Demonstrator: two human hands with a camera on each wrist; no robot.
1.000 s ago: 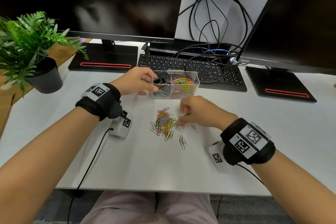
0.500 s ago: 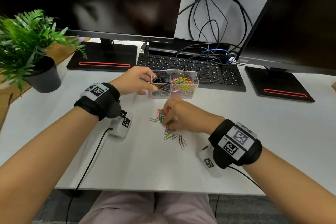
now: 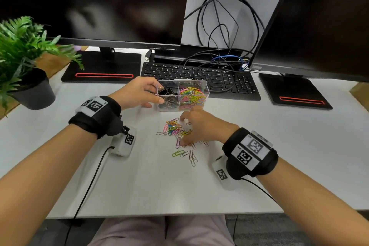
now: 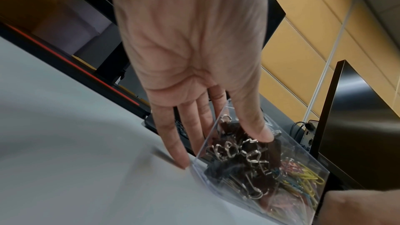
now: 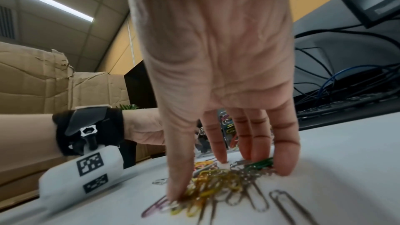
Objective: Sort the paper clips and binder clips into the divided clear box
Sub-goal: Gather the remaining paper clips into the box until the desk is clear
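The divided clear box (image 3: 207, 94) stands on the white desk in front of the keyboard. Its left compartment holds black binder clips (image 3: 167, 94); its right one holds coloured paper clips (image 3: 192, 95). My left hand (image 3: 158, 94) grips the box's left end, thumb on the front wall and fingers behind. The left wrist view shows that hand (image 4: 216, 148) at the box (image 4: 303, 153) beside the binder clips (image 4: 249, 156). A loose pile of paper clips (image 3: 173, 128) lies just in front of the box. My right hand (image 3: 187, 130) is spread over it, thumb and fingertips (image 5: 285, 168) on the desk around the pile (image 5: 216, 182).
A few stray clips (image 3: 187, 154) lie nearer me. Behind the box is a black keyboard (image 3: 199, 78) with tangled cables (image 3: 219, 56). Two monitor bases (image 3: 103, 68) (image 3: 293, 94) flank it. A potted plant (image 3: 26, 66) stands at the far left. The desk's front edge (image 3: 159, 214) is close to my lap.
My right hand has slid left from the pile's right side onto the pile and spread its fingers around the clips. The left hand has kept its hold on the box.
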